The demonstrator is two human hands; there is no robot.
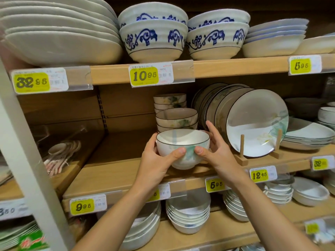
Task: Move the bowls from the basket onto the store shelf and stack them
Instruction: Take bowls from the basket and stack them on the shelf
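Note:
A white bowl point(182, 142) with a dark rim and a green wash sits between both hands at the front of the middle wooden shelf point(116, 176). My left hand point(157, 158) grips its left side, thumb across the front. My right hand point(215, 151) grips its right side, fingers reaching behind. Just behind it stands a stack of matching bowls point(176, 118), and a second stack point(170, 101) further back. The basket is out of view.
Upright dark-rimmed plates point(253, 122) lean in a wooden rack point(242, 151) just right of the bowl. Bagged spoons point(61, 153) lie at the left. Large blue-patterned bowls point(154, 38) fill the shelf above; white dishes point(188, 216) fill the one below.

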